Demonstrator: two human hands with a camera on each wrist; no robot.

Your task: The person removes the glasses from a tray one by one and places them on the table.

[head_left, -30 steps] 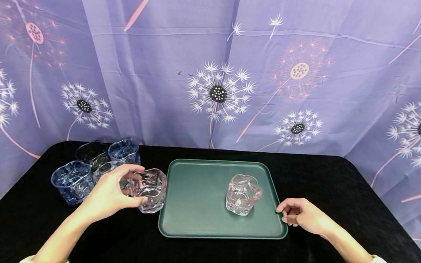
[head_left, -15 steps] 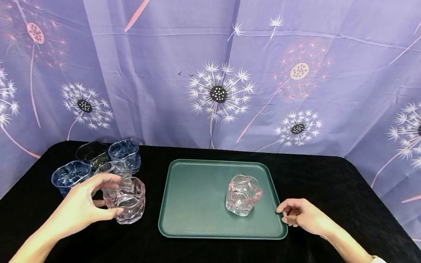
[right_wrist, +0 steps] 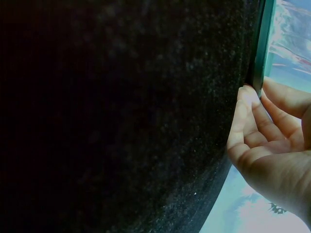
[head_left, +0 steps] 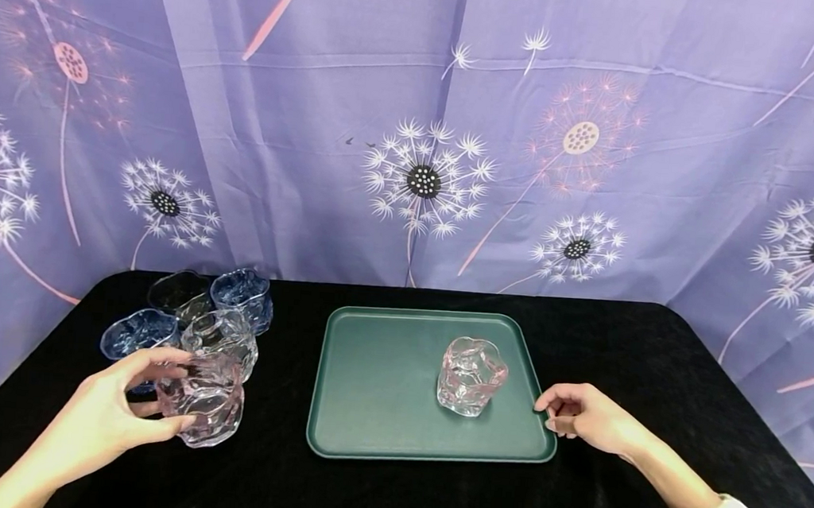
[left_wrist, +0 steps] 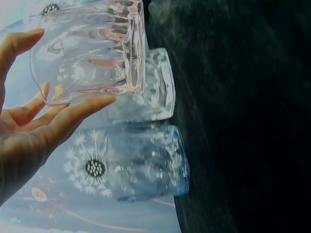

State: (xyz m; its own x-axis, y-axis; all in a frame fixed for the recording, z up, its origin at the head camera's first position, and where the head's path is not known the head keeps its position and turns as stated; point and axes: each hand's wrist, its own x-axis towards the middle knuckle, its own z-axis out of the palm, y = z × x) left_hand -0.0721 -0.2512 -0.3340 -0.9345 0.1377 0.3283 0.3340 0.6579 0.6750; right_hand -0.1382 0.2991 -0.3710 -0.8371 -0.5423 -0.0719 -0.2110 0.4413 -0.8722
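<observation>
My left hand (head_left: 115,406) grips a pink-tinted clear glass (head_left: 205,401) by its sides, thumb on the near side and fingers on the far side. In the left wrist view that glass (left_wrist: 97,53) overlaps a clear glass and a blue glass (left_wrist: 150,165) behind it. With its fingertips, my right hand (head_left: 584,415) pinches the right rim of a green tray (head_left: 375,379). The right wrist view shows thumb and fingers close at the tray's edge (right_wrist: 262,43). Another pink-tinted glass (head_left: 470,379) stands upright on the right half of the tray.
Behind the left hand, a clear glass (head_left: 224,335), a blue glass (head_left: 242,297), a darker-looking clear glass (head_left: 177,296) and another blue glass (head_left: 135,332) stand close together. A black cloth (head_left: 416,498) covers the table. A purple dandelion-print curtain (head_left: 317,119) hangs behind.
My left hand has carried the pink-tinted glass left and toward me, away from the tray's left edge to in front of the grouped glasses. The right hand and tray have stayed put.
</observation>
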